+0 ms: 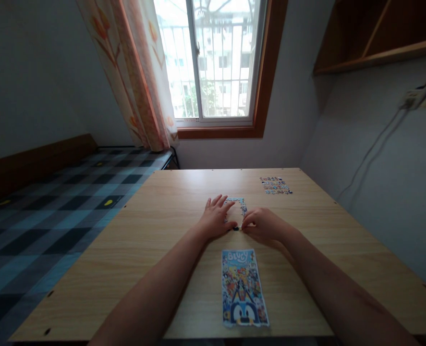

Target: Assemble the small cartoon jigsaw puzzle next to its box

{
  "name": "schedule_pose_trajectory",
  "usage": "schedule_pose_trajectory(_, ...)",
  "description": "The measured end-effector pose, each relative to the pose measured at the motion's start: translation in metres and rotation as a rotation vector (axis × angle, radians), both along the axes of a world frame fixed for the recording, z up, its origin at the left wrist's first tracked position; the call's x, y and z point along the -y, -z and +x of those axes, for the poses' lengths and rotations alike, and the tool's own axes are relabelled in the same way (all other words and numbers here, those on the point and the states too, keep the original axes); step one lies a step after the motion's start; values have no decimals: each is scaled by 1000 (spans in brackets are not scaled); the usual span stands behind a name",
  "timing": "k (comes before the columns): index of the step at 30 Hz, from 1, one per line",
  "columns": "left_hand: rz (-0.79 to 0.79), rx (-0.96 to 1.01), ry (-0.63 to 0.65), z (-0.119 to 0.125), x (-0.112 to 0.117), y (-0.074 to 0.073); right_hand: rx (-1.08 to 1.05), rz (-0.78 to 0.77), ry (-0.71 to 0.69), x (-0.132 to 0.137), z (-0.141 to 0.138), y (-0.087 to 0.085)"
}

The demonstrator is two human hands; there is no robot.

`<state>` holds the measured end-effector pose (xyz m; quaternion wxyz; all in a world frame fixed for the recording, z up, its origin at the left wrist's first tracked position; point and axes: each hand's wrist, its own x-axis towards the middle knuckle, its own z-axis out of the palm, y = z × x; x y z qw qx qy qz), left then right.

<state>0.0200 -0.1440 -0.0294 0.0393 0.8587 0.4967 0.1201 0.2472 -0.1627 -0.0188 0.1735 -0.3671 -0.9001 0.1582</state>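
Observation:
A partly joined jigsaw puzzle frame (237, 199) lies on the wooden table, with bare wood inside its border. My left hand (217, 216) rests over its left side, fingers spread, the thumb near a dark piece at the bottom edge. At the lower right corner, my right hand (262, 223) has its thumb and fingers pinched together. Whatever sits in that pinch is too small to make out. Closer to me lies the picture sheet (245, 288), a blue, crowded cartoon print with "Bluey" at the top.
Rows of loose puzzle pieces (275, 185) lie at the table's far right. A bed with a checked cover (86, 206) adjoins the table (162, 211) on the left. Beyond stand a curtain (137, 72) and a window; a shelf (374, 57) hangs on the right wall.

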Motion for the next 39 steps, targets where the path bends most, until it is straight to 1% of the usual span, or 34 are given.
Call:
schedule_pose_trajectory(5, 8, 1, 9, 1, 0, 1, 13, -5, -15, 0, 0, 0)
schedule_pose_trajectory(15, 1, 29, 32, 2, 3, -2, 17, 42, 4, 2, -1, 0)
schedule_pose_trajectory(22, 5, 33, 33, 2, 1, 1, -1, 39, -9, 3, 0, 0)
schedule_pose_trajectory(25, 5, 34, 34, 2, 1, 1, -33, 47, 7, 0, 5, -2)
schedule_pose_trajectory(30, 34, 41, 29, 5, 3, -1, -43, 93, 79, -8, 20, -6)
schedule_pose_trajectory(33, 55, 28, 30, 9, 6, 0, -9, 57, 89, -11, 23, -6)
schedule_pose_trajectory(36, 64, 21, 23, 12, 6, 1, -6, 10, 101, -10, 20, -3)
schedule_pose_trajectory(39, 61, 19, 22, 14, 4, 3, -14, -5, 112, -8, 16, -1)
